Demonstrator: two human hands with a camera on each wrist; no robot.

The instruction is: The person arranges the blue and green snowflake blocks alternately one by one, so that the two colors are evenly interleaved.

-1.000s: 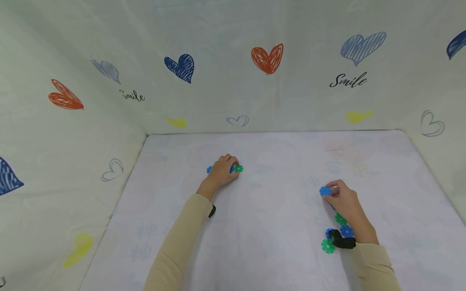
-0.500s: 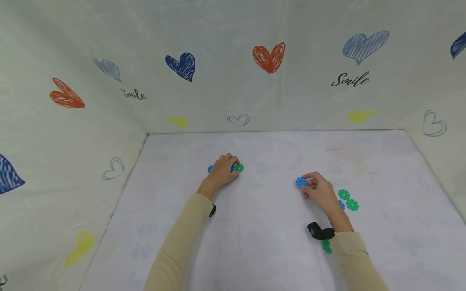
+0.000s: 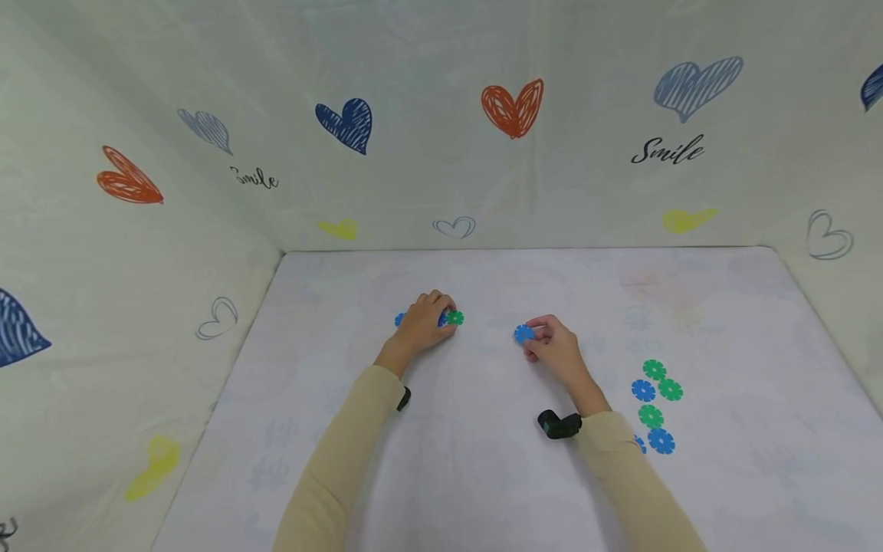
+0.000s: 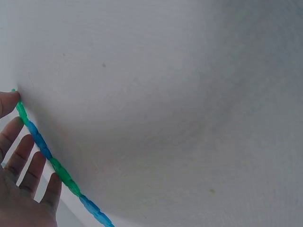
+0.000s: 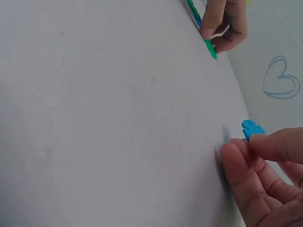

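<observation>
My left hand [image 3: 419,322] rests toward the back of the table, gripping the end of a row of joined flower-shaped interlocking discs [image 4: 66,177]. Green and blue alternate along this row, and a green disc [image 3: 454,318] at its right end sits between thumb and index finger. The other fingertips lie along the row in the left wrist view, while in the head view the hand covers its middle. To the right, my right hand [image 3: 557,351] pinches one blue disc [image 3: 523,334] between thumb and fingertips, above the table and apart from the row.
Several loose discs lie right of my right forearm, among them a green disc [image 3: 671,389] and a blue disc [image 3: 661,441]. The sleeve partly hides another blue one. A white cloth wall [image 3: 414,184] with printed hearts rises behind the white tabletop [image 3: 483,460].
My right hand has carried the blue disc leftward, closer to the row, and the loose discs once under that arm now show. My left hand has stayed put on the row.
</observation>
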